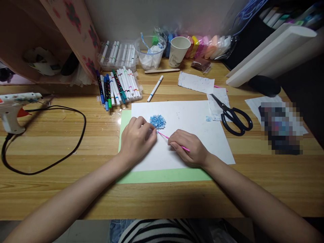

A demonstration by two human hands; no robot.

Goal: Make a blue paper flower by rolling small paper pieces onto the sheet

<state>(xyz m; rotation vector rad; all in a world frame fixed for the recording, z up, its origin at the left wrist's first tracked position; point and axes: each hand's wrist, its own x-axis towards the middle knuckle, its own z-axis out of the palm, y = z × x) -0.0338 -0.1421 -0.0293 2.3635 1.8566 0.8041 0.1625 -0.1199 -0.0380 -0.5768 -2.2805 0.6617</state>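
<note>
My right hand (188, 146) is closed around a thin pink stick (163, 135), whose tip points up and left. At that tip, the thumb and forefinger of my left hand (138, 136) are pinched together; what lies between them is too small to make out. Just beyond my left fingertips is a rounded patch of blue and white crumpled bits (158, 121) on a white paper sheet (197, 135). Under the white sheet lies a pale green sheet (169, 176), showing along its left and front edges.
Black-handled scissors (234, 119) and torn paper strips (196, 82) lie to the right. Several markers (124, 84), a clear plastic cup (150, 55) and a paper cup (178, 50) stand behind. At left are a glue gun (12, 113) and its looped black cord (84, 125).
</note>
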